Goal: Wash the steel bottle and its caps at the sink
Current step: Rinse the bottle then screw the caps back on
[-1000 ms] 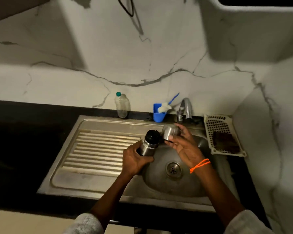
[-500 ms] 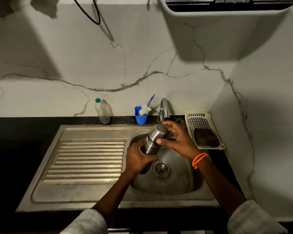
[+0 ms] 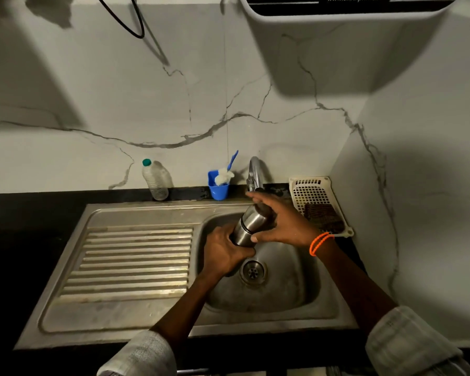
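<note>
Bottle (image 3: 248, 226) is held tilted over the basin of the sink (image 3: 136, 213), its top end pointing up toward the tap (image 3: 254, 172) and its base low, near the drain (image 3: 253, 271). One second ago the steel cap was off, held apart in the right hand, and the black inner stopper was exposed; half a second ago the cap was being set over the mouth. Now the cap (image 3: 255, 213) sits on the bottle top and the stopper is no longer visible.

Left hand (image 3: 223, 252) grips the lower body, fingers curled round it. Right hand (image 3: 282, 223) covers the cap end: thumb pressed against the steel wall, fingers spread over the top. Whether the fingers clamp the cap or merely rest on it cannot be told, since the palm hides the contact.

No water is seen running from the tap. The brush in the blue cup (image 3: 219, 187) stands untouched behind the sink, and the rack (image 3: 320, 204) lies just to the right of the hands.

Judgement: the cap is being fitted or turned on the bottle, so the parts are together, not separated for washing. If scrubbing is still pending, the caps will need to come off again and water must be started
</note>
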